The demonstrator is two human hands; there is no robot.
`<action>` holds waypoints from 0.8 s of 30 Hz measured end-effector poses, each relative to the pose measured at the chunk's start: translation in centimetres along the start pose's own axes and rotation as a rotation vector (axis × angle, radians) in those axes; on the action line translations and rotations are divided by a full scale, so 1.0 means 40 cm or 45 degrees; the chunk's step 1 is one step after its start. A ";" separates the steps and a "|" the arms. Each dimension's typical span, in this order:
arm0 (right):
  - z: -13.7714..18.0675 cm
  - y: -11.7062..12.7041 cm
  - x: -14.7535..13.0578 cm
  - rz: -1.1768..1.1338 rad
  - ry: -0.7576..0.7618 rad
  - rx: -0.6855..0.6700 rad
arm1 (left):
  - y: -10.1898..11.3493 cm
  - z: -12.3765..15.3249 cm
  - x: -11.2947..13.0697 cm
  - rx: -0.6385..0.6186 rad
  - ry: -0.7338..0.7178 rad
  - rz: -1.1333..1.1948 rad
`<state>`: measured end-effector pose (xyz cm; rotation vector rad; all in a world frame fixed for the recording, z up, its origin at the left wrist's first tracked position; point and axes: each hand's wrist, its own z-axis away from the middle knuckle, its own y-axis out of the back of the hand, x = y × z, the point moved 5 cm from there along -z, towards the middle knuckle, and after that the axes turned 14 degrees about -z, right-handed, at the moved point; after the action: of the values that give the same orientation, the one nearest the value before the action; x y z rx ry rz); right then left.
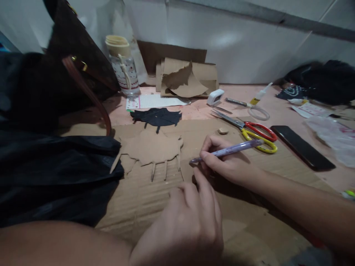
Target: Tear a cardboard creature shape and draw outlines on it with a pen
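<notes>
My right hand (224,162) is closed around a purple pen (234,148), whose tip points left, down by the cardboard sheet (116,207). My left hand (188,218) rests palm down on that sheet, fingers bent and slightly apart, with its index finger reaching close under the right hand. No object shows in the left hand. Left of the pen tip lies a cut cardboard shape (152,147) with a jagged outline and thin leg-like strips. Just behind it sits a similar black cutout (156,116).
Scissors (244,129) with red and yellow handles and a black phone (302,147) lie to the right. Behind are a glue bottle (260,94), a white box-like object (215,97), folded cardboard (191,77) and a drink bottle (123,68). A black plastic bag (55,173) covers the left side.
</notes>
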<state>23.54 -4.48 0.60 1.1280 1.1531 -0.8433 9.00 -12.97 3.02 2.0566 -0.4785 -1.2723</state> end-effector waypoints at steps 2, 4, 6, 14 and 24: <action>0.001 0.010 0.001 0.022 0.002 0.006 | -0.015 0.012 -0.045 -0.212 0.062 -0.088; 0.002 0.016 -0.002 0.005 0.038 -0.002 | -0.045 0.024 -0.076 -0.490 0.120 -0.116; 0.004 0.016 -0.005 -0.023 0.066 -0.031 | -0.075 0.025 -0.083 -0.724 0.095 -0.098; 0.008 0.020 -0.004 0.006 0.053 -0.053 | -0.137 -0.048 -0.073 -0.761 0.104 0.127; 0.008 0.015 -0.012 -0.014 0.038 -0.044 | -0.060 -0.029 -0.044 -0.561 0.026 0.098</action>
<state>24.09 -4.64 1.21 1.1106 1.1953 -0.8144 9.15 -9.80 2.82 1.6640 -0.2374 -1.1871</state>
